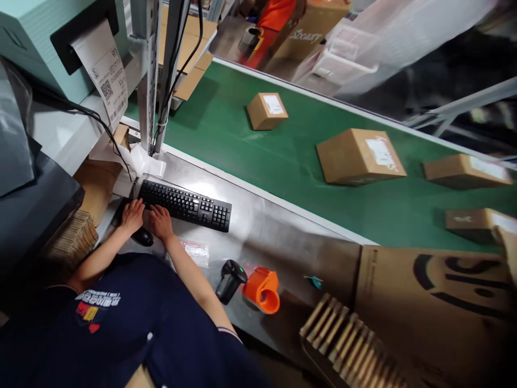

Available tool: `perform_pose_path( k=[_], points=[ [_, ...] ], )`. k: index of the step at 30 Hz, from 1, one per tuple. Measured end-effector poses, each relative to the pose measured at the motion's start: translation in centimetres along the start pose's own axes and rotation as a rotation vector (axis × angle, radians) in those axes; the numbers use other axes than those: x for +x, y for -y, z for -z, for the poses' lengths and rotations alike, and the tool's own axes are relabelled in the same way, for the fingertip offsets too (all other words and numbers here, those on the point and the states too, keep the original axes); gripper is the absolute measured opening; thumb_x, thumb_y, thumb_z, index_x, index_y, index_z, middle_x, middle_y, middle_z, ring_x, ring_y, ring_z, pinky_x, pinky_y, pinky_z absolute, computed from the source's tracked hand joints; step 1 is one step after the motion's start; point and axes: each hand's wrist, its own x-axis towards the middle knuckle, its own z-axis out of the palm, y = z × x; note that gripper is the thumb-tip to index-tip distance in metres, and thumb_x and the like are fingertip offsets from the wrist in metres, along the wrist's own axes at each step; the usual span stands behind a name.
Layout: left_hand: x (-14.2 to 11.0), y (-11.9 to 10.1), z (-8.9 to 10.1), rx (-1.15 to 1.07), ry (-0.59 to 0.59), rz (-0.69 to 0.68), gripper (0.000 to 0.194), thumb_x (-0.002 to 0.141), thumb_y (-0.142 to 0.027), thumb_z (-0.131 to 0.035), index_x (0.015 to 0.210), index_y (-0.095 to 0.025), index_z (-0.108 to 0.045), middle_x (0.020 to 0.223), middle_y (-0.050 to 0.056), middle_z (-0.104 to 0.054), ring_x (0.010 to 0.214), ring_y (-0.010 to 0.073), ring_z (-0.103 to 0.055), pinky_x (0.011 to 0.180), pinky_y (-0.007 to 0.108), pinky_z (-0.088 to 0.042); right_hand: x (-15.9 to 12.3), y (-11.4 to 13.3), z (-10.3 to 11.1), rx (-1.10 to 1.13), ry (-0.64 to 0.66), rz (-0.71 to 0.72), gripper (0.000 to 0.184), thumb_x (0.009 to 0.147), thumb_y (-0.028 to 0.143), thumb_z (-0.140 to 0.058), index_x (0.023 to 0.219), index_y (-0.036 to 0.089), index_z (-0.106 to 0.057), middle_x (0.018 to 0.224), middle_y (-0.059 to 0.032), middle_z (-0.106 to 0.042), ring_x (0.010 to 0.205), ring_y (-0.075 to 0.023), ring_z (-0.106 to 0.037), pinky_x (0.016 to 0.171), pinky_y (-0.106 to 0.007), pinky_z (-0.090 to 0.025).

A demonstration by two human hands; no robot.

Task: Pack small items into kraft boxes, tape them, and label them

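In the head view, the black keyboard (181, 202) lies flat on the metal worktop (258, 229), and both hands are at its left end. The left hand (133, 215) is palm down by the corner, its fingers loosely spread and gripping nothing. The right hand (160, 222) is just beside it, fingers slightly bent and apart at the near edge, also holding nothing; whether the fingertips press any keys I cannot tell.

Around the keyboard: the mouse (142, 237) sits on its near side, between the forearms; a clear packet (196, 253) lies nearer the body; the scanner (231, 280) and the orange tape dispenser (256, 284) are nearer the body and to its right. The green belt (226, 134) runs beyond it.

The keyboard looks light, stiff and flat, probably smooth plastic that could slide on the metal. The best hold would be by both short ends, clear of the keys, minding its cable.
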Motion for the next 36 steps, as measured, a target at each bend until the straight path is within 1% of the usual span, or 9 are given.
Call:
perform_pose_path(
  k=[6, 11, 16, 19, 23, 27, 29, 32, 36],
  points=[
    [-0.3, 0.3, 0.1, 0.034, 0.025, 0.008, 0.045, 0.091, -0.006, -0.046, 0.126, -0.017, -0.073, 0.156, 0.014, -0.065, 0.148, 0.0325, -0.053, 0.115, 0.053, -0.05, -0.2, 0.3, 0.0, 0.009, -0.01, 0.005, 0.027, 0.099, 0.018, -0.06, 0.123, 0.019, -0.072, 0.153, -0.011, -0.068, 0.145, -0.0304, -0.053, 0.12, -0.047, -0.042],
    [0.0, 0.3, 0.1, 0.056, 0.107, 0.003, 0.045, 0.091, -0.005, -0.047, 0.127, -0.015, -0.072, 0.161, 0.014, -0.06, 0.149, 0.0316, -0.052, 0.117, 0.051, -0.049, 0.3, 0.5, 0.0, 0.03, 0.03, -0.017, 0.031, 0.099, 0.019, -0.06, 0.128, 0.017, -0.071, 0.158, -0.0126, -0.064, 0.149, -0.0314, -0.052, 0.121, -0.049, -0.043],
    [-0.4, -1.0, 1.2, 0.074, 0.027, 0.006, 0.051, 0.091, -0.002, -0.043, 0.127, -0.016, -0.076, 0.148, 0.016, -0.071, 0.141, 0.0325, -0.062, 0.113, 0.051, -0.054, 0.7, 1.5, 0.5, -0.04, 0.061, -0.095, 0.04, 0.096, 0.016, -0.06, 0.134, 0.018, -0.072, 0.152, -0.0136, -0.069, 0.148, -0.0311, -0.057, 0.121, -0.049, -0.048],
    [-0.3, -0.8, -1.8, 0.116, 0.065, 0.061, 0.066, 0.085, 0.004, -0.04, 0.134, -0.021, -0.075, 0.149, 0.009, -0.071, 0.146, 0.0273, -0.06, 0.119, 0.047, -0.052, 1.0, 0.1, -1.0, -0.04, 0.047, -0.107, 0.046, 0.095, 0.018, -0.061, 0.139, 0.026, -0.072, 0.144, -0.0111, -0.075, 0.146, -0.0311, -0.061, 0.123, -0.05, -0.049],
    [3.2, -0.6, -7.5, 0.143, -0.041, 0.099, 0.078, 0.084, 0.002, -0.039, 0.148, -0.033, -0.067, 0.163, 0.001, -0.059, 0.154, 0.0238, -0.053, 0.129, 0.046, -0.045, 1.5, -5.1, -4.0, -0.03, -0.09, -0.182, 0.052, 0.092, 0.019, -0.061, 0.136, 0.045, -0.074, 0.13, -0.0018, -0.082, 0.142, -0.0321, -0.066, 0.12, -0.056, -0.056],
    [5.2, -2.6, -9.2, 0.08, -0.032, 0.011, 0.088, 0.08, -0.001, -0.041, 0.159, -0.038, -0.055, 0.168, -0.002, -0.05, 0.158, 0.0226, -0.048, 0.135, 0.046, -0.038, 0.3, -10.6, -6.6, -0.135, -0.364, -0.294, 0.071, 0.084, 0.022, -0.067, 0.139, 0.066, -0.064, 0.144, 0.0052, -0.073, 0.133, -0.0403, -0.07, 0.104, -0.067, -0.065],
    [5.8, -3.8, -9.3, 0.033, 0.013, -0.078, 0.087, 0.083, -0.005, -0.041, 0.165, -0.033, -0.046, 0.174, 0.0, -0.039, 0.163, 0.0234, -0.038, 0.138, 0.048, -0.031, -0.4, -12.9, -7.7, -0.176, -0.449, -0.279, 0.077, 0.082, 0.024, -0.069, 0.144, 0.068, -0.056, 0.146, 0.004, -0.072, 0.134, -0.043, -0.069, 0.102, -0.071, -0.065],
    [6.1, -5.0, -8.4, 0.027, 0.085, -0.113, 0.079, 0.09, -0.014, -0.043, 0.167, -0.028, -0.042, 0.177, 0.003, -0.032, 0.166, 0.0263, -0.031, 0.139, 0.054, -0.025, -1.1, -14.4, -7.7, -0.205, -0.444, -0.207, 0.08, 0.084, 0.026, -0.07, 0.15, 0.067, -0.05, 0.148, 0.0019, -0.07, 0.135, -0.0424, -0.068, 0.103, -0.069, -0.064],
    [4.1, -5.8, -3.6, 0.077, 0.08, -0.123, 0.067, 0.093, -0.02, -0.05, 0.16, -0.026, -0.055, 0.171, 0.007, -0.046, 0.16, 0.0302, -0.044, 0.133, 0.057, -0.036, -2.2, -10.5, -3.6, -0.208, -0.25, -0.239, 0.069, 0.09, 0.023, -0.068, 0.153, 0.05, -0.058, 0.157, -0.0064, -0.065, 0.144, -0.0376, -0.064, 0.112, -0.062, -0.057]
  ],
)
